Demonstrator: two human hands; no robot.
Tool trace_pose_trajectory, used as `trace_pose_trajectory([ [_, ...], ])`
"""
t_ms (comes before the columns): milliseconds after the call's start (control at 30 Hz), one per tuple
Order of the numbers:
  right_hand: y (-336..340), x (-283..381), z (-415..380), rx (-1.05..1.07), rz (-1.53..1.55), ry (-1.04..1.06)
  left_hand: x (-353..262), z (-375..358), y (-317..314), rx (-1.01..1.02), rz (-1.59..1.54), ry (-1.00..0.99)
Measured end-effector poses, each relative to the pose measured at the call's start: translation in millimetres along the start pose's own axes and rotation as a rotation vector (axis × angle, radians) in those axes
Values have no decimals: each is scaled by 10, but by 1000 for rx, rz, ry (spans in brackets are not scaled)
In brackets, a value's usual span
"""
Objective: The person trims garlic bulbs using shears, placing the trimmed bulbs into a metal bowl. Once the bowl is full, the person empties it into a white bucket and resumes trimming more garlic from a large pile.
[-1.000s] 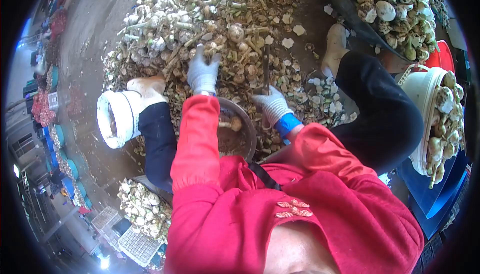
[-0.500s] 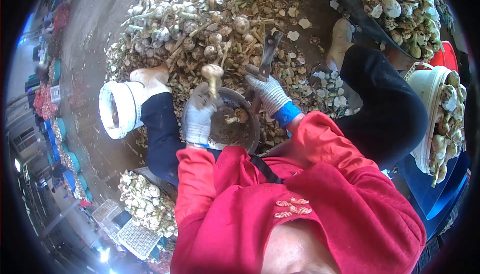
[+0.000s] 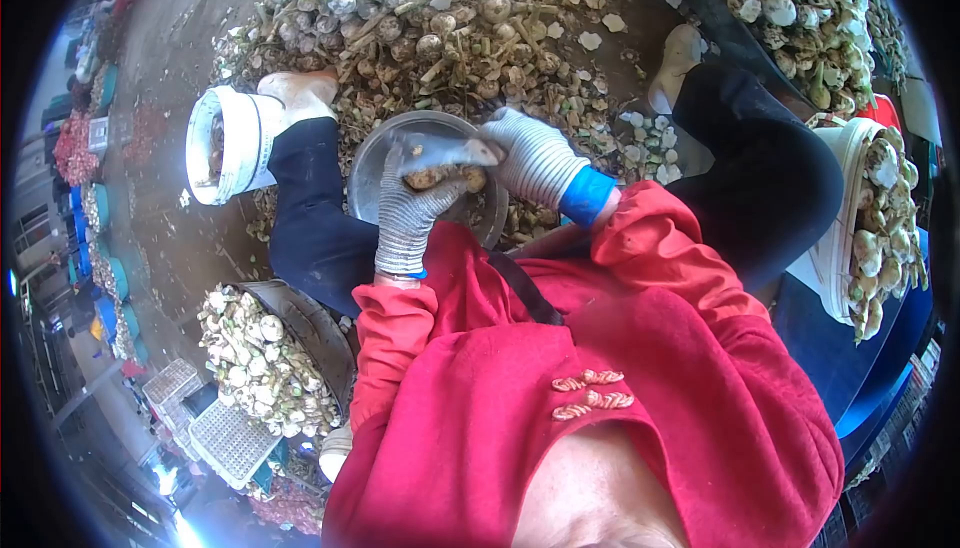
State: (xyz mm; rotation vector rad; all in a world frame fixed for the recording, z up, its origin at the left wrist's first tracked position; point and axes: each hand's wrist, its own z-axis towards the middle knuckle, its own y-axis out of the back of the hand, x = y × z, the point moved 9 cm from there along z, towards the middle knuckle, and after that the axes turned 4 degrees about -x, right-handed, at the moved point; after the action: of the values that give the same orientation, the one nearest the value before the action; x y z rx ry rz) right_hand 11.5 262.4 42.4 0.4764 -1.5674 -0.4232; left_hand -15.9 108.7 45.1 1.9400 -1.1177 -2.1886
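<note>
Both of my hands wear striped, light-coloured gloves. My left hand (image 3: 408,213) is closed around a garlic bulb (image 3: 428,177) above a round metal basin (image 3: 365,183). In my right hand (image 3: 538,156) is a knife, its broad blade (image 3: 432,150) blurred and lying across the top of the bulb. Whether the edge is in the garlic cannot be made out. The fingers and blade hide part of the bulb and the basin's inside.
A heap of garlic bulbs with stalks (image 3: 400,23) lies ahead. A white bucket (image 3: 232,143) lies tilted at left; another bucket (image 3: 835,218) holding garlic stands at right. Trimmed garlic (image 3: 265,358) fills a container at lower left, beside a plastic crate (image 3: 232,438).
My right hand has brought the knife left and down onto the garlic bulb. My left hand has lowered and tilted the bulb over the basin. The whole view has shifted slightly.
</note>
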Motion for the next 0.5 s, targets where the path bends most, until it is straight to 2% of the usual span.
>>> trace_pose_trajectory([
  [33, -28, 53, -49, 35, -80, 25, 67, -37, -4, 46, 148, -51],
  [100, -110, 112, -107, 89, -178, 64, 64, -226, -114, -50, 831, -409],
  [133, -166, 128, -116, 107, -195, 78, 194, -237, -63, -83, 628, -260],
  [233, -243, 146, -119, 180, -254, 51, 312, -239, -84, -117, 385, -100],
  [267, -279, 107, -118, 206, -262, 23, 459, -262, -116, -155, 315, -134],
  [333, -322, 31, -98, 233, -285, -5, 444, -467, -393, -71, 950, -543],
  [400, -381, -51, -99, 244, -309, -15, 127, -343, -142, -210, 358, -203],
  [500, -450, -129, -78, 203, -318, 46, 109, -286, -34, -348, -91, -21],
])
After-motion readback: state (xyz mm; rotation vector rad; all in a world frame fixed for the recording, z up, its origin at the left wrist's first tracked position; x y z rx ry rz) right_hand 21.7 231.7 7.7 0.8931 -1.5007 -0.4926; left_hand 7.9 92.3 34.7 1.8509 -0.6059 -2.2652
